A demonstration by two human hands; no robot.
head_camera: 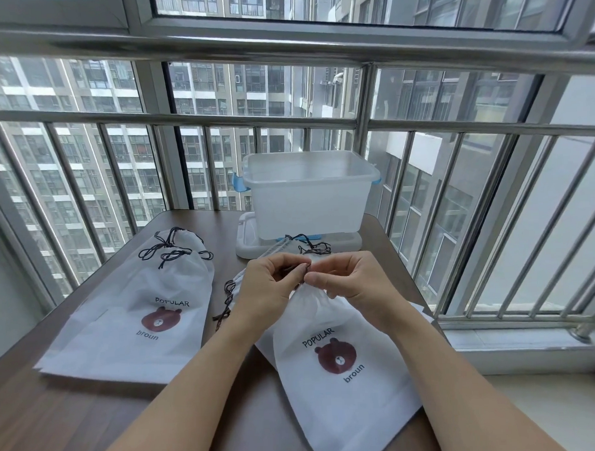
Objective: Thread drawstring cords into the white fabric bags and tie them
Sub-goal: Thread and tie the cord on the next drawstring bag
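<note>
Both the left hand (270, 288) and right hand (351, 284) pinch the dark cord (305, 270) at the gathered mouth of the near white bag (343, 376), fingers clamped on it, on the bench (93, 421).

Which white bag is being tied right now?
The bear-print bag nearest the camera: both the left hand and right hand pinch its cord at the gathered neck. The left-side stack lies untouched.

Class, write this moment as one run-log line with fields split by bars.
stage: tying cord | left hand: pinches dark cord | right hand: pinches cord at bag neck | bag: on table | finished bags: left
</note>
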